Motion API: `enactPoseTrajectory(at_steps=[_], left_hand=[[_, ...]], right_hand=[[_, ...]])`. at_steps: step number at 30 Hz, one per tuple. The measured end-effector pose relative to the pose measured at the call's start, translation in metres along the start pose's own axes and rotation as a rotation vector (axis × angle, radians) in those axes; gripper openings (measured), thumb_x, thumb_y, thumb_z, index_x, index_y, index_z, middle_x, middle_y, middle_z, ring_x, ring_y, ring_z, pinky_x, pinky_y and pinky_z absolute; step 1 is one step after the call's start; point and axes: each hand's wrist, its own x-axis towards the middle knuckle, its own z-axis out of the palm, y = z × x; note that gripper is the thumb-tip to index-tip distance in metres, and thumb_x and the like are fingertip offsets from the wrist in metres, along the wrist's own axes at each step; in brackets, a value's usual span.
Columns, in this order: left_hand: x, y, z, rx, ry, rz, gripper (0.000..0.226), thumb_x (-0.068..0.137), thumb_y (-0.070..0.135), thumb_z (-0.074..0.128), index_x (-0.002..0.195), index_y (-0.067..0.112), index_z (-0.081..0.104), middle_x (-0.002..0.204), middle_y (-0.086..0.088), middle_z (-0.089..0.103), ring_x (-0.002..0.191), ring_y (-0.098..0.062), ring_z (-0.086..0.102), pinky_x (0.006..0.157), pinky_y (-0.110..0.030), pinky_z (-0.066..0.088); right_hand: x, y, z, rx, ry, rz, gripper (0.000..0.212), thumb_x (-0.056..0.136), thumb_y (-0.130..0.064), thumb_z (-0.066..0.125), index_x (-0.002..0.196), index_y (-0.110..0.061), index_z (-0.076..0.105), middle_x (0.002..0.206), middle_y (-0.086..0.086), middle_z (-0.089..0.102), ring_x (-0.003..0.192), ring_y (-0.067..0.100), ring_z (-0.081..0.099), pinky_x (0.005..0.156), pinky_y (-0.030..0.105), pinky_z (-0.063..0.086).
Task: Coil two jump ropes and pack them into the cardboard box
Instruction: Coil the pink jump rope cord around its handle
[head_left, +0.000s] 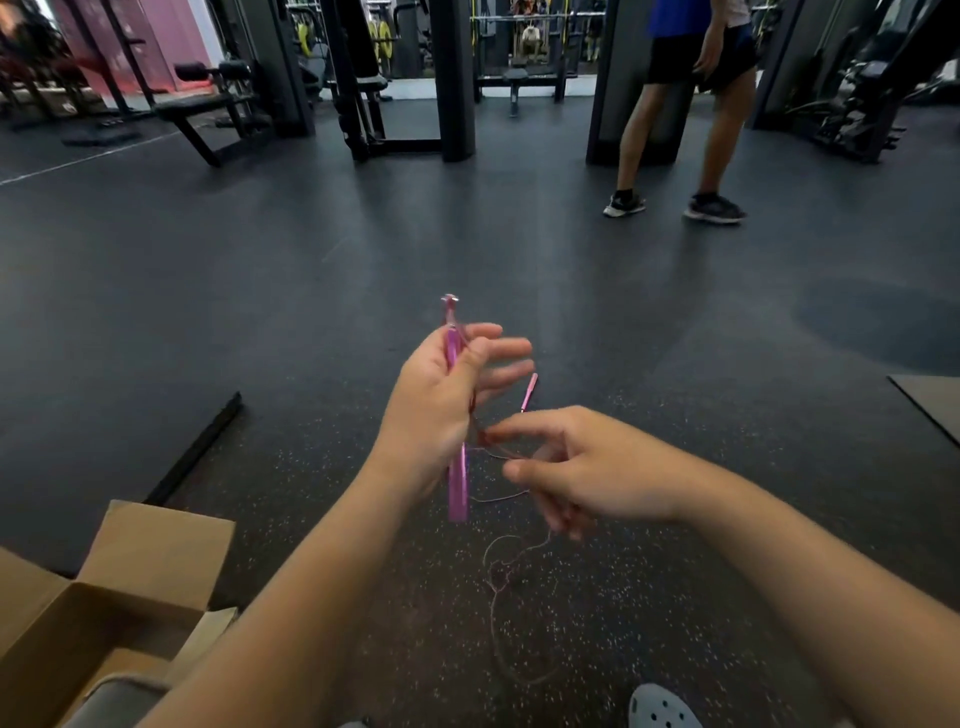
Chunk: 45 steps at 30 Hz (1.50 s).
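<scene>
My left hand (441, 400) holds a pink jump-rope handle (457, 488) upright, thumb pressed against it, fingers spread beyond. A second pink handle (529, 392) shows just behind my hands. My right hand (582, 467) pinches the thin pinkish cord (498, 618) beside the first handle. The cord hangs from my right hand in loose loops down to the floor. The open cardboard box (62, 629) stands at the lower left, flaps up; something grey lies at its near edge.
Dark rubber gym floor all around. A black bar (200, 449) lies on the floor left of my hands. A person (685, 109) stands at the back right. Benches and racks (208, 104) line the back. My grey clog (657, 706) is at the bottom. A mat corner (930, 400) at right.
</scene>
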Motion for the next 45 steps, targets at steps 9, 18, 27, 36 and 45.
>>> enactPoseTrajectory(at_steps=[9,18,27,36,45], left_hand=[[-0.009,-0.001,0.001,0.428,-0.366,-0.105,0.026,0.109,0.029,0.045,0.097,0.013,0.061,0.059,0.006,0.054,0.044,-0.014,0.046,0.053,-0.031,0.042],[-0.011,0.000,0.006,0.218,-0.371,-0.174,0.022,0.106,0.023,0.052,0.095,0.008,0.065,0.053,0.007,0.043,0.038,-0.009,0.035,0.048,-0.026,0.032],[-0.011,0.002,0.005,0.120,-0.323,-0.159,0.027,0.106,0.021,0.049,0.100,0.003,0.069,0.061,-0.004,0.066,0.045,-0.014,0.060,0.053,-0.025,0.051],[-0.012,0.008,0.005,-0.005,-0.346,-0.233,0.026,0.103,0.024,0.054,0.095,0.006,0.073,0.052,0.002,0.049,0.031,-0.005,0.032,0.038,-0.021,0.031],[-0.012,0.015,0.009,-0.148,-0.167,-0.255,0.030,0.104,0.020,0.050,0.089,0.006,0.072,0.051,0.000,0.061,0.036,-0.009,0.054,0.038,-0.019,0.044]], right_hand=[[-0.006,0.006,-0.034,-0.301,0.604,-0.203,0.019,0.078,-0.042,0.084,0.074,-0.026,0.074,0.053,-0.013,0.064,0.047,0.004,0.054,0.051,0.022,0.038],[0.003,0.022,-0.048,-0.027,0.608,-0.305,0.014,0.080,-0.027,0.085,0.086,-0.022,0.074,0.073,0.010,0.067,0.065,0.028,0.057,0.063,0.035,0.047],[0.007,0.029,-0.053,-0.061,0.533,-0.228,0.007,0.088,-0.016,0.078,0.094,-0.018,0.078,0.073,-0.005,0.072,0.062,0.006,0.056,0.063,0.018,0.046],[0.007,0.030,-0.051,-0.015,0.555,-0.232,0.010,0.093,-0.023,0.070,0.095,-0.021,0.079,0.073,-0.004,0.077,0.049,0.013,0.050,0.052,0.030,0.045],[0.007,0.027,-0.047,0.205,0.557,-0.180,0.008,0.095,-0.019,0.069,0.093,-0.012,0.066,0.073,0.007,0.077,0.051,0.022,0.048,0.050,0.030,0.042]])
